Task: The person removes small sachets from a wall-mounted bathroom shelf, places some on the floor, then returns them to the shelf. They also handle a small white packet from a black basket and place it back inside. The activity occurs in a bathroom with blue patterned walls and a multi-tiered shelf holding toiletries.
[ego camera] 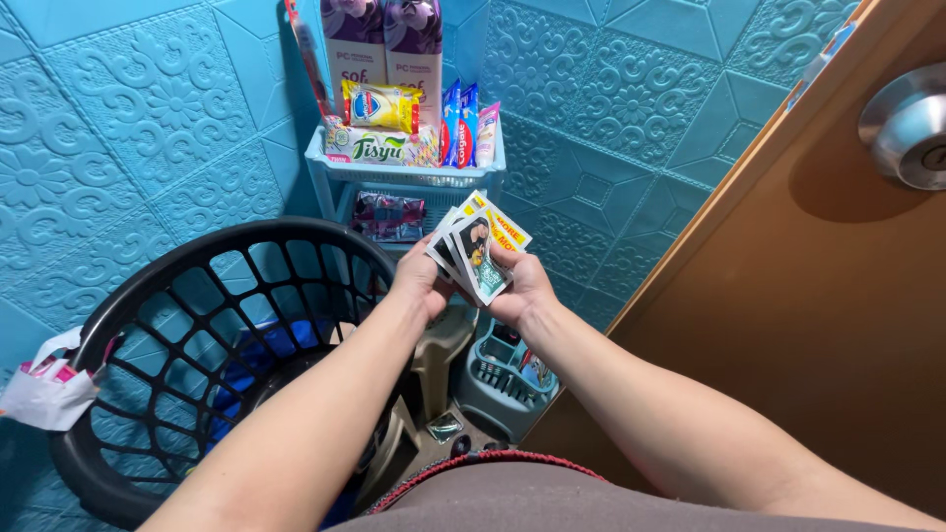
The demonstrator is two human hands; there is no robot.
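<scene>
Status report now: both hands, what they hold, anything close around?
Left hand and right hand both grip a fan of small sachets. Black laundry basket left below. White shelf just behind.

Your bare forearms are reaching forward and converging. Your left hand [422, 281] and right hand [520, 288] are meeting, fingers [505, 254] curling closed in a pinch.

Showing two bare forearms, no sleeves reaching into view. Wearing nothing on either wrist: no watch, no band, no bracelet. Left hand [419, 281] and right hand [520, 288] going ungloved, no rings showing on the fingers in sight. Wearing a grey-brown garment [512, 498] at the bottom edge, trimmed along its curved hem with a red-and-dark patterned border.
</scene>
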